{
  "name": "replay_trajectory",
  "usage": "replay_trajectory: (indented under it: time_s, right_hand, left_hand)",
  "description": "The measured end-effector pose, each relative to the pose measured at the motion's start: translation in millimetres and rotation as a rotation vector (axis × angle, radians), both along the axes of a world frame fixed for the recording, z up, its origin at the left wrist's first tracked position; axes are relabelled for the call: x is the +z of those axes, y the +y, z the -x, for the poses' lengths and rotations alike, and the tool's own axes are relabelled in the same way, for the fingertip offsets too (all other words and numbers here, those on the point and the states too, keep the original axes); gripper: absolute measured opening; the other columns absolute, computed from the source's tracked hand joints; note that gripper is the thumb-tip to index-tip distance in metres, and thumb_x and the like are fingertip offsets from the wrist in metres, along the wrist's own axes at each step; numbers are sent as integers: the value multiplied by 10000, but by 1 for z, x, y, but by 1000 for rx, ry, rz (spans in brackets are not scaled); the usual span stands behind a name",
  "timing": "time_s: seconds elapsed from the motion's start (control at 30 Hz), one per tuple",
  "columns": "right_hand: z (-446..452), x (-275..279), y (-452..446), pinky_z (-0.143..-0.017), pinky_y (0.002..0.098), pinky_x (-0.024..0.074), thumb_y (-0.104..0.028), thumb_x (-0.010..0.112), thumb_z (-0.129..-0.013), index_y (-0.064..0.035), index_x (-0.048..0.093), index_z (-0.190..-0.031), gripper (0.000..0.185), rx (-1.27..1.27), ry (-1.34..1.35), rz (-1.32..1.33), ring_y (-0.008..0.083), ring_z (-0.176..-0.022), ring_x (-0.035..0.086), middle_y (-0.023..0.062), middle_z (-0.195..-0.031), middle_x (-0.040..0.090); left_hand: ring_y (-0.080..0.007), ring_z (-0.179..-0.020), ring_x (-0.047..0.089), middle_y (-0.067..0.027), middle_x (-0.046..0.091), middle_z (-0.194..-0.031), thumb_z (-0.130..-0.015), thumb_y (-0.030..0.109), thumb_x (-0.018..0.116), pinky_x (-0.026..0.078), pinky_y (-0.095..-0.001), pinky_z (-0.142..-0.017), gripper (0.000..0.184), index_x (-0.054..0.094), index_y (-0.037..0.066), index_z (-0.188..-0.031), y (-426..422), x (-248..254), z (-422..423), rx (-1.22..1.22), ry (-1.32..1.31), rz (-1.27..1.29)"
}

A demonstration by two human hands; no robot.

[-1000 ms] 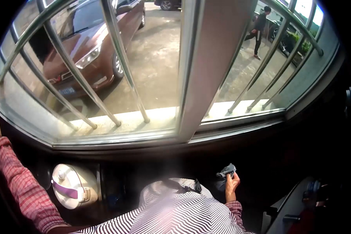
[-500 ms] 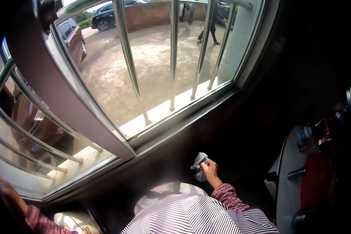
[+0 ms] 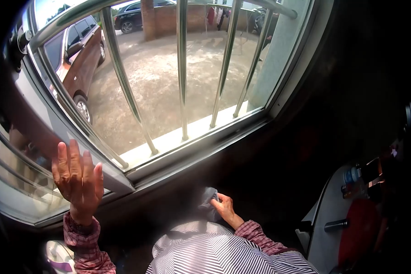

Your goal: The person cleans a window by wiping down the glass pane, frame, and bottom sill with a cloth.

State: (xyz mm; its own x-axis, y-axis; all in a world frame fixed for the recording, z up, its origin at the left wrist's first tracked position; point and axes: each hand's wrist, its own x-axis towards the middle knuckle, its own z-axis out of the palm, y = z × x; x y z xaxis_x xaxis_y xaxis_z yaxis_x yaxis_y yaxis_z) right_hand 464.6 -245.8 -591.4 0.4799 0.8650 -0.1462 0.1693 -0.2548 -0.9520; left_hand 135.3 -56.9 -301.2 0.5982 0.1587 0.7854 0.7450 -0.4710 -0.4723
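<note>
My left hand (image 3: 77,180) is raised in front of the window frame (image 3: 36,109), its fingers straight and slightly spread, with nothing in it. Whether the palm touches the frame I cannot tell. Low in front of my body, my right hand (image 3: 224,208) grips a crumpled grey cloth (image 3: 208,201), which hangs from the fingers below the sill (image 3: 201,157). The sliding window's glass (image 3: 155,100) lies beyond both hands.
Metal bars (image 3: 182,73) stand behind the glass, with a parked car (image 3: 77,59) outside. At right is a table (image 3: 322,246) with a bottle (image 3: 351,176), a dark cylinder (image 3: 336,225) and something red (image 3: 358,233). A white container (image 3: 59,255) sits at lower left.
My left hand has come from the far left edge inward and up to the window frame. My right hand has shifted left with the cloth. The view has turned slightly.
</note>
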Motion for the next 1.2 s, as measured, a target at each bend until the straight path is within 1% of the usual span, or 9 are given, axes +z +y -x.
replay_trajectory:
  time_s: [0.13,0.33,0.43,0.47,0.73,0.9,1.0,1.1,1.2]
  right_hand:
    - [-8,-7,-11,-686,292,524,-155,694,-848,22,722,-1018,248,-76,-58,58,109,-732,629,46,-810,723]
    - [1,-6,-17,-642,285,493,-146,715,-835,34,718,-976,229,-194,-25,99,101,-697,602,54,-759,697]
    - [5,5,-16,-618,282,471,-147,708,-843,36,708,-946,210,-156,-51,109,92,-671,571,37,-726,666]
    - [5,3,-15,-683,316,524,-174,667,-847,30,724,-998,260,-130,-26,119,164,-749,664,104,-839,733]
    - [24,-6,0,-731,299,527,-168,662,-879,28,720,-1046,264,-106,167,50,138,-797,650,71,-896,733]
    - [42,1,11,-770,300,524,-146,659,-889,29,709,-1101,280,-65,232,24,136,-853,641,69,-965,729]
    - [48,41,18,-789,294,518,-162,635,-911,30,710,-1103,282,-65,191,27,131,-870,640,67,-970,727]
    - [44,50,20,-801,289,519,-199,622,-924,34,710,-1090,300,-47,198,-75,133,-883,645,67,-980,726]
    - [45,71,26,-802,283,523,-195,619,-931,30,715,-1084,289,-58,292,-179,125,-884,653,58,-978,724]
  left_hand:
    - [-334,-1366,508,-106,606,-1399,-952,146,652,241,-508,-1189,264,636,85,-1209,28,-7,-17,110,35,-43]
    - [-314,-1367,513,-71,651,-1345,-995,75,519,158,-513,-1214,219,651,100,-1168,34,-8,-15,75,46,-49]
    - [-342,-1391,483,-121,640,-1356,-986,30,503,175,-537,-1205,243,648,68,-1178,35,-9,-14,3,41,-23]
    - [-317,-1331,551,-75,663,-1326,-974,69,558,170,-514,-1212,156,647,108,-1095,34,-8,-15,32,43,-35]
    - [-265,-1277,603,-46,727,-1193,-917,69,658,192,-506,-1215,76,655,141,-893,39,-7,-20,-58,1,-99]
    - [-256,-1271,608,-42,735,-1155,-911,63,645,189,-503,-1219,91,657,143,-869,43,-6,-21,-107,3,-142]
    - [-257,-1269,609,-63,736,-1148,-910,55,636,190,-501,-1219,97,659,131,-855,42,-6,-22,-123,-2,-120]
    - [-257,-1307,576,-35,705,-1242,-913,8,629,190,-495,-1230,127,646,123,-964,41,-11,-22,-112,-45,-58]
    - [-290,-1261,611,-97,726,-1163,-914,55,624,212,-509,-1209,75,676,97,-879,41,-9,-20,-136,-17,-64]
